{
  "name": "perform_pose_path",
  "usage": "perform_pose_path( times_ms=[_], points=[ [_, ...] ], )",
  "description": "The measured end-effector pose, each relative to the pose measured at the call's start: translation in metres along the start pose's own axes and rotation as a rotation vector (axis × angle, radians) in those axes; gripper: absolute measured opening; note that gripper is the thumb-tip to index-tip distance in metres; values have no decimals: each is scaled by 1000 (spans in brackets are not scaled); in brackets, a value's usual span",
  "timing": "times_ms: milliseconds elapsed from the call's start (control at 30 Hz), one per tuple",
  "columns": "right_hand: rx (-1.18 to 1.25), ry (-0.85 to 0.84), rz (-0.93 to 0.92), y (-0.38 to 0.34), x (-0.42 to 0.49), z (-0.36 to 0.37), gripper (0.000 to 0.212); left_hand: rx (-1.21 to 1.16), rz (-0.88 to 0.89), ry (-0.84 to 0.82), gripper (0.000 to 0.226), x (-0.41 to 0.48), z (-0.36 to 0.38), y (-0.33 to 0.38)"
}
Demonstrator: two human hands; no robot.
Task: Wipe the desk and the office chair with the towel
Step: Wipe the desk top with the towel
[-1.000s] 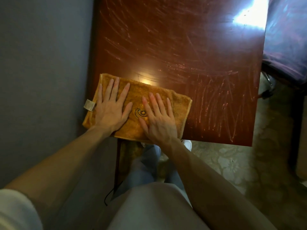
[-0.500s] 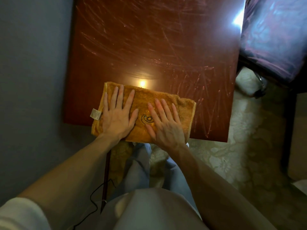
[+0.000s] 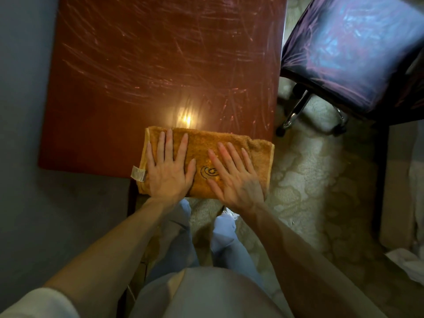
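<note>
A folded orange towel (image 3: 206,140) with a dark spiral logo and a white tag lies on the near right corner of the red-brown desk (image 3: 137,76), overhanging the near edge. My left hand (image 3: 169,171) presses flat on the towel's left half with fingers spread. My right hand (image 3: 234,173) presses flat on its right half. The office chair (image 3: 358,47), with a shiny purple-blue seat and chrome legs on castors, stands to the right of the desk.
A grey wall (image 3: 20,111) runs along the desk's left side. Patterned pale carpet (image 3: 305,180) covers the floor to the right. White crumpled material (image 3: 408,265) lies at the far right. My legs stand under the desk's near edge.
Both hands have slid the towel rightward along the desk's near edge, from the left corner to the right corner. The chair has come further into view.
</note>
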State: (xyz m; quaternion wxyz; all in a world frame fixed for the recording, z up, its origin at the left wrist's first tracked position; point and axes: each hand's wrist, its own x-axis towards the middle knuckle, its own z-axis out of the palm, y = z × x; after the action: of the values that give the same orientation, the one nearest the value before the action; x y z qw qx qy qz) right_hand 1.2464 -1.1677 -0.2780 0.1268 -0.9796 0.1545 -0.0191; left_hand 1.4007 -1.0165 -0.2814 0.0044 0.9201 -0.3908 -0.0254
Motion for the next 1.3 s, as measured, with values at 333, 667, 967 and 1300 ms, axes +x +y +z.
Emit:
perform_pose_path(
  times_ms=[333,667,967,1300],
  points=[
    [-61,-100,-162,56,-2,-10,72,2,-43,-43,69,-5,-8,41],
    [43,91,622,4,-8,-20,78,40,954,-190,74,58,-23,-27],
    [-107,15,727,-3,24,-6,86,-47,877,-171,80,53,-11,-24],
    [-164,31,541,-17,90,7,87,-100,633,-127,75,36,-7,-72]
  ],
)
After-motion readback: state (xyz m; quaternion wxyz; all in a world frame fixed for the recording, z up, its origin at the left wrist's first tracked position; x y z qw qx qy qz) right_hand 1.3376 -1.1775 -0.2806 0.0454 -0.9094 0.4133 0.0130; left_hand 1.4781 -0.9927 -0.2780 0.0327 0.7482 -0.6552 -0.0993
